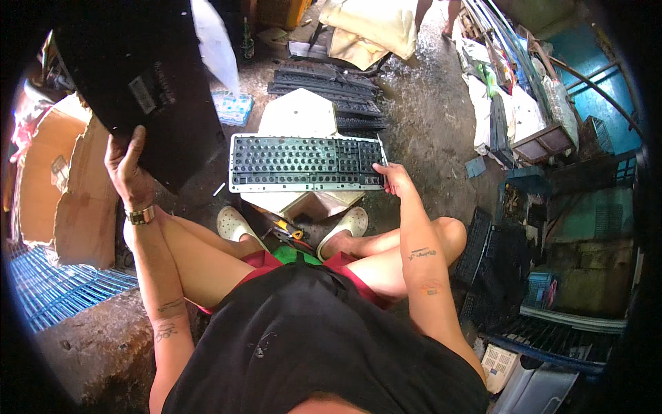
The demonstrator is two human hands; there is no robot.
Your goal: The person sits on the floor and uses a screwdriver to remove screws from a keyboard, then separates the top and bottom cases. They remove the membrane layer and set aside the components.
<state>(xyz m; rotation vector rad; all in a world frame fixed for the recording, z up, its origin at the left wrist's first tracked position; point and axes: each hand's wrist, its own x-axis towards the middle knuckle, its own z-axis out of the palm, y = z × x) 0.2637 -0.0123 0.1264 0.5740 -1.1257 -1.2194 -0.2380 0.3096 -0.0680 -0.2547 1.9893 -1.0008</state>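
My left hand is raised at the left, closed on the lower edge of a wide black panel with a pale label on it. A keyboard frame, its keycaps off and rows of dark round key seats showing, lies across a white angular block in front of me. My right hand grips the frame's right end, thumb on top and fingers curled at the edge. On the ground between my feet are yellow-handled tools, partly hidden.
Several black keyboards are stacked beyond the block, with more dark keyboards beside my right knee. A torn cardboard box and a blue wire rack stand at left. White sacks and scrap line the right.
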